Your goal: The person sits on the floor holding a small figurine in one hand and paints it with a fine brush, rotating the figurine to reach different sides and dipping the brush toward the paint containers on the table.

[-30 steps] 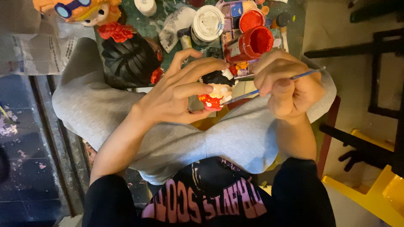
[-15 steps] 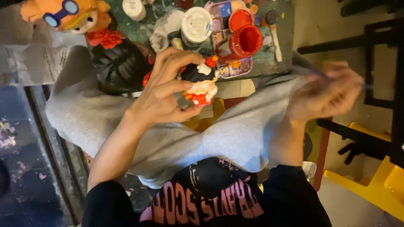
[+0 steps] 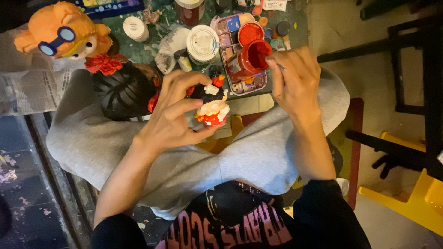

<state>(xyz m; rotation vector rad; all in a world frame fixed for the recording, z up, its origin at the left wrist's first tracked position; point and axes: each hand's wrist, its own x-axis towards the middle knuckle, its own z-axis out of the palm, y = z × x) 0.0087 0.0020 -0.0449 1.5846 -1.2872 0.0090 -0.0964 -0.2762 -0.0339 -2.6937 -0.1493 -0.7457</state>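
Left hand pinches a small figurine, thumb below and fingers curled over its dark top; the piece is white in the body, red at the base, black above with a red dot, and is held over the grey-clad lap, just short of the desk edge. Step in hand, as judged: painting the figurine, with the brush being loaded with colour. Next move would call for carrying the wet tip across to the figurine without dripping, and for a steady left grip that keeps fingers off fresh paint. Entries, left to right: orange plaster figure with blue goggles, lying at the desk's far left; crumpled newspaper sheet below it; black ridged figure with red flowers, just beside the left hand; small round white lid; larger round white lid, paint-smeared; rectangular paint palette with small wells of mixed colours; open red paint pot sitting on it, its red lid behind. Right hand is closed round a thin brush, tip at the red pot. Yellow stool stands at far right on the floor.
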